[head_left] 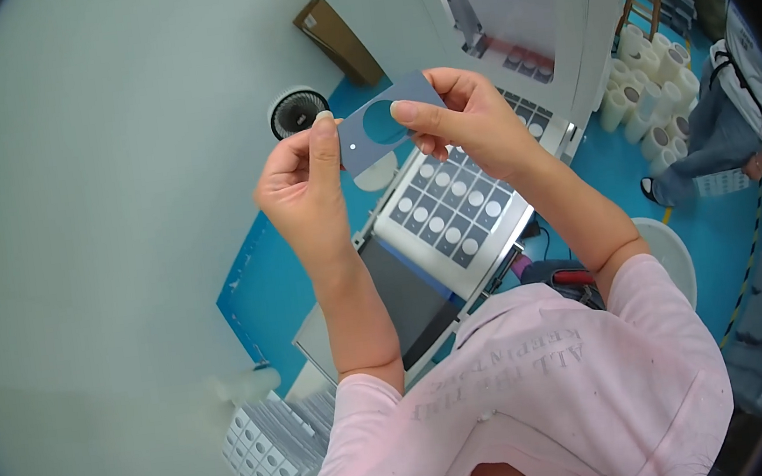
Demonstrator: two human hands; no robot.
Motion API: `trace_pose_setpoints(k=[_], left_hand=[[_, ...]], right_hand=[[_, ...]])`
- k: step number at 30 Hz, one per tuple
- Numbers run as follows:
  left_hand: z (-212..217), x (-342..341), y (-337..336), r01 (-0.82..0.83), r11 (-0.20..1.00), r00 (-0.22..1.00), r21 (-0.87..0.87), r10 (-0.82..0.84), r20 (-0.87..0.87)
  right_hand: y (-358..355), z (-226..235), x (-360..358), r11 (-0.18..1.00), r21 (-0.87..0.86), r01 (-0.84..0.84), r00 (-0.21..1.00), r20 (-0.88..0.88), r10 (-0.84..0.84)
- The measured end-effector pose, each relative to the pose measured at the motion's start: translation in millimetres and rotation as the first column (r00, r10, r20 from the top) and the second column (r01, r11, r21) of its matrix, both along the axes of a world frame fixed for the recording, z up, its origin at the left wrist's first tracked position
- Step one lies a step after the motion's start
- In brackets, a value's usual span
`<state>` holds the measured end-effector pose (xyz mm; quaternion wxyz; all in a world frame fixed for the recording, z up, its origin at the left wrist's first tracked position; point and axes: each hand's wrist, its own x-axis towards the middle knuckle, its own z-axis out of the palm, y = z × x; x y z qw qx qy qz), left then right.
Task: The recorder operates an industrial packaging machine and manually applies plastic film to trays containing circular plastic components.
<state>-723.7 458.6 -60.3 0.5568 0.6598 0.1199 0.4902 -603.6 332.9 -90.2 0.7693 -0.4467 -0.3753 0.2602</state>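
Note:
Held up in front of me is a flat grey-blue card (354,150) with a large round area that shows teal and a small white dot near its left end. My left hand (304,176) pinches the card's left end between thumb and fingers. At the other end my right hand (471,120) grips it, its thumb lying over the edge of the round area. The fingers behind the card are partly hidden. Below my hands, a sheet of grey rectangles with white circles (444,198) lies on a white machine bed, apart from both hands.
Behind the bed rises a white machine housing (599,25). A cardboard box (338,41) and a round black grille (299,113) stand by the wall. Stacked sheets (265,453) sit lower left. Clear film rolls (656,98), a white bin (673,247) and another person (726,128) are right.

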Motion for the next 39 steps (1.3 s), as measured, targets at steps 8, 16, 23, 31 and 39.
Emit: trace_pose_setpoints(k=[8,16,23,31,39], left_hand=[[-38.1,-10.5,6.4,-0.081,0.995,0.986,0.062,0.089,-0.144],[-54.6,-11.4,-2.5,-0.155,0.945,0.981,0.288,0.182,-0.070],[-58.4,-12.7,-2.2,-0.179,0.925,0.978,0.336,0.204,-0.041],[-66.7,-13.1,2.0,-0.194,0.917,0.975,0.347,0.219,-0.034],[-65.4,-19.7,-1.2,-0.186,0.888,0.971,0.420,0.230,-0.056]], right_hand=[[10.5,-29.3,-11.0,0.991,-0.083,0.106,0.994,0.000,-0.106],[11.0,-36.3,-12.2,0.977,-0.177,0.121,0.991,0.071,-0.110],[17.5,-44.1,-14.5,0.971,-0.154,0.184,0.977,0.138,-0.163],[16.4,-43.6,-11.7,0.987,-0.131,0.093,0.995,0.056,-0.086],[16.3,-43.6,-18.1,0.971,-0.171,0.165,0.969,0.214,-0.127]])
